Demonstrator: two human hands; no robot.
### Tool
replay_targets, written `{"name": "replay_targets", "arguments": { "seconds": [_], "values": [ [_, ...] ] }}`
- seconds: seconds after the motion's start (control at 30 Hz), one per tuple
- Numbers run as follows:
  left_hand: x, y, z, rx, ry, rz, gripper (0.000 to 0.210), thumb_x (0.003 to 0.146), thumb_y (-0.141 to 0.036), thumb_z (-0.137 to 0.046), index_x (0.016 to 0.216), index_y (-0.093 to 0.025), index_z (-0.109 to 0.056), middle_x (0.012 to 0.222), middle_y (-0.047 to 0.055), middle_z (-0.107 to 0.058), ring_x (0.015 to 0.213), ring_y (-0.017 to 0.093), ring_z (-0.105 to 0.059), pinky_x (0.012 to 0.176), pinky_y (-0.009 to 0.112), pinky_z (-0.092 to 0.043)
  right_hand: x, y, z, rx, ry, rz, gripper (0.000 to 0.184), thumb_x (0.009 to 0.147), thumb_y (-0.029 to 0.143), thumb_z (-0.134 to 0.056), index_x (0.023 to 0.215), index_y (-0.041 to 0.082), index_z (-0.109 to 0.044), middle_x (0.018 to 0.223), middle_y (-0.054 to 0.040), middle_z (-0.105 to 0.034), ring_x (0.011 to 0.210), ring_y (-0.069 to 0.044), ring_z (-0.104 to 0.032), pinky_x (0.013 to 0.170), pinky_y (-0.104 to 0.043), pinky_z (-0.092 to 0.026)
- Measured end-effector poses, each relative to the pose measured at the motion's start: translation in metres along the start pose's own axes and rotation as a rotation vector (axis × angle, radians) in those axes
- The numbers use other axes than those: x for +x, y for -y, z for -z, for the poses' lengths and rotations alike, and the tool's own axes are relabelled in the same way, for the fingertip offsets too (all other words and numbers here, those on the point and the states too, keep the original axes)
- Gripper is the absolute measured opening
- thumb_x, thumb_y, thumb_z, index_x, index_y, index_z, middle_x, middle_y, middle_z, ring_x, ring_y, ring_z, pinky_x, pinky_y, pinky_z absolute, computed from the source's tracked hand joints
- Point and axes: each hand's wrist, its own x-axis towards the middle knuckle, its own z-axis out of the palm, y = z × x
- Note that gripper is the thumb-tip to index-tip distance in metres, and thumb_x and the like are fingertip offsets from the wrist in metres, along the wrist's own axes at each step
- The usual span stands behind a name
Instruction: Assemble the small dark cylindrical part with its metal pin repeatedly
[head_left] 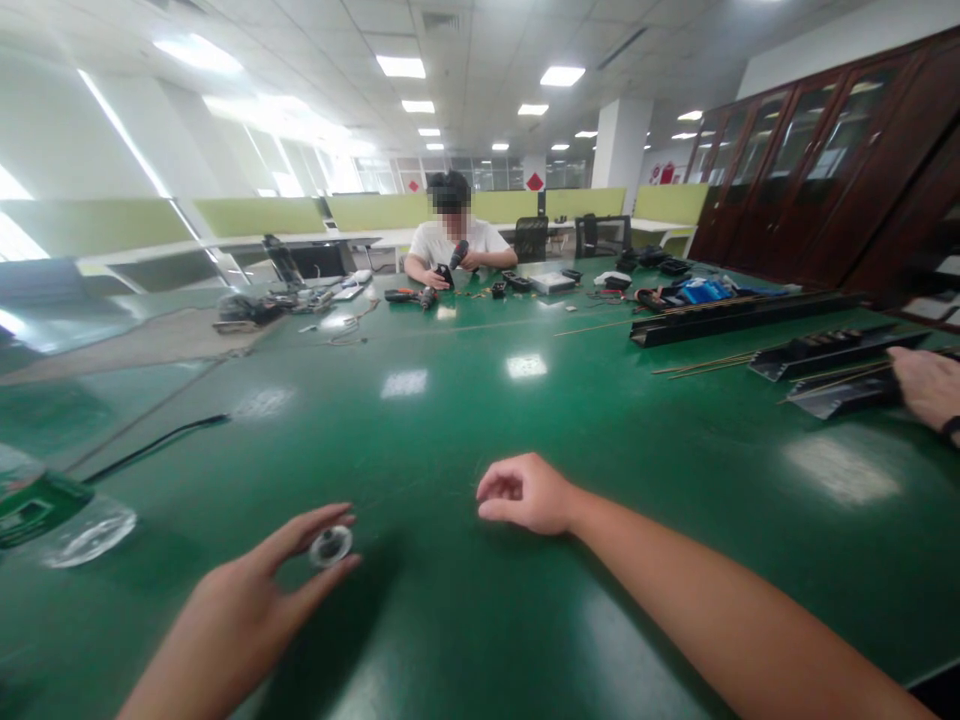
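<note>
My left hand [251, 590], low on the left, pinches a small round clear-rimmed piece [331, 546] between thumb and fingers. The piece has a dark centre, and its exact kind cannot be made out. My right hand [529, 493] rests near the middle of the green tabletop [450, 430]. Its fingers curl in toward the thumb, and nothing shows inside the curl. A clear plastic bottle [52, 510] with a green label is at the left edge, beyond my left hand.
Across the table a person [457, 245] holds a power drill [458, 254]. At right, another person's hand [926, 385] touches black metal channels [840, 385] with thin rods. A black cable [157, 448] lies at left. Tools and parts, including a blue item [705, 290], lie along the far side.
</note>
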Motion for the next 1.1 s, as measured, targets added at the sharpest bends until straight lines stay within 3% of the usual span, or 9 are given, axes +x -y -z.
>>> {"name": "replay_targets", "arguments": {
  "seconds": [0.07,0.17,0.23,0.33,0.47,0.67,0.87,1.1],
  "values": [
    [0.029,-0.026,-0.021,-0.09,0.06,-0.087,0.041,0.074,-0.06,-0.067,0.106,-0.033,-0.068,0.095,-0.004,-0.074,0.084,0.022,-0.07,0.077,0.031,-0.057,0.001,-0.002,0.001,0.015,-0.05,0.004,0.03,0.077,0.03,-0.074,0.102,0.015,-0.067,0.074,-0.0003,-0.065,0.059,-0.01,-0.053,0.058,-0.022,-0.043],
    [0.064,-0.057,-0.056,-0.198,0.041,-0.232,0.032,0.078,-0.047,-0.067,0.101,-0.027,-0.07,0.097,0.001,-0.073,0.087,0.022,-0.069,0.082,0.031,-0.055,0.004,-0.006,0.005,-0.071,-0.185,-0.008,0.038,0.079,0.021,-0.069,0.116,0.018,-0.06,0.08,0.0004,-0.066,0.06,-0.01,-0.055,0.058,-0.022,-0.044],
    [0.076,-0.063,-0.077,-0.239,-0.012,-0.304,0.031,0.081,-0.044,-0.065,0.103,-0.024,-0.07,0.098,0.004,-0.072,0.088,0.022,-0.067,0.083,0.033,-0.054,0.005,-0.01,0.006,-0.159,-0.261,-0.026,0.039,0.079,0.015,-0.064,0.117,0.02,-0.058,0.083,0.0006,-0.067,0.061,-0.01,-0.056,0.059,-0.022,-0.044],
    [0.078,-0.055,-0.096,-0.252,-0.001,-0.388,0.031,0.083,-0.044,-0.066,0.105,-0.023,-0.07,0.097,0.005,-0.071,0.088,0.022,-0.066,0.08,0.033,-0.054,0.006,-0.013,0.006,-0.246,-0.288,-0.042,0.039,0.079,0.009,-0.06,0.116,0.021,-0.057,0.087,0.0004,-0.067,0.063,-0.01,-0.058,0.062,-0.023,-0.046],
    [0.07,-0.043,-0.097,-0.278,-0.003,-0.408,0.031,0.085,-0.045,-0.068,0.109,-0.025,-0.069,0.101,0.005,-0.07,0.092,0.021,-0.066,0.083,0.032,-0.054,0.004,-0.007,0.002,-0.33,-0.224,-0.03,0.042,0.078,0.01,-0.063,0.118,0.023,-0.056,0.091,-0.0003,-0.068,0.068,-0.012,-0.059,0.067,-0.025,-0.047],
    [0.064,-0.049,-0.099,-0.294,-0.009,-0.385,0.041,0.081,-0.038,-0.073,0.119,-0.027,-0.062,0.104,0.001,-0.07,0.091,0.019,-0.066,0.085,0.03,-0.053,0.002,-0.001,0.001,-0.369,-0.205,0.012,0.041,0.077,0.01,-0.064,0.115,0.022,-0.058,0.089,0.0001,-0.068,0.069,-0.013,-0.061,0.069,-0.026,-0.048],
    [0.058,-0.056,-0.096,-0.311,-0.065,-0.384,0.021,0.082,-0.033,-0.072,0.098,-0.024,-0.063,0.092,-0.001,-0.067,0.084,0.016,-0.065,0.077,0.027,-0.051,0.001,0.001,0.001,-0.386,-0.187,0.027,0.039,0.075,0.014,-0.068,0.113,0.022,-0.061,0.084,0.0005,-0.067,0.068,-0.014,-0.061,0.068,-0.027,-0.048],
    [0.056,-0.051,-0.1,-0.283,-0.049,-0.407,0.021,0.084,-0.036,-0.071,0.099,-0.024,-0.062,0.096,-0.001,-0.068,0.087,0.017,-0.065,0.077,0.029,-0.05,-0.003,0.005,-0.003,-0.401,-0.153,0.078,0.037,0.077,0.02,-0.07,0.112,0.022,-0.063,0.094,-0.0025,-0.069,0.069,-0.015,-0.061,0.068,-0.027,-0.048]
  ]
}}
